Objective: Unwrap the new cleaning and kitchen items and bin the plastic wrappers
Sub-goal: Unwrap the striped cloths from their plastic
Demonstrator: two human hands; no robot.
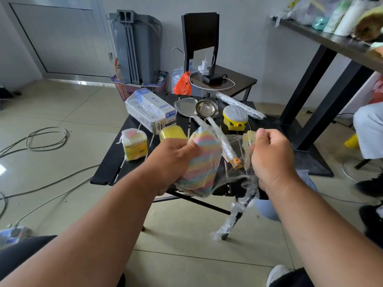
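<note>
Head view: both hands pulling clear wrap off a striped sponge, above the black table [107, 162].
L hand [172, 160] grips the rainbow-striped sponge [202, 162]; R hand [269, 156] is fisted round the stretched plastic wrap [238, 204], its tail hanging below. On the table behind: wrapped yellow sponge pack [134, 145], bare yellow sponge [173, 132], ladle [206, 109], spatula [184, 105], scrubber [235, 114], box pack [149, 109].

We are looking past a low black slatted table [107, 162] at a dark chair [207, 48] that is carrying a white charger [204, 66], a black box and a looping white cable [211, 84]. An orange bag [182, 83] is leaning just beside it. A grey bin [136, 44] is standing behind a purple basket [132, 89], and grey cables [41, 139] are lying across the tiled floor.
</note>
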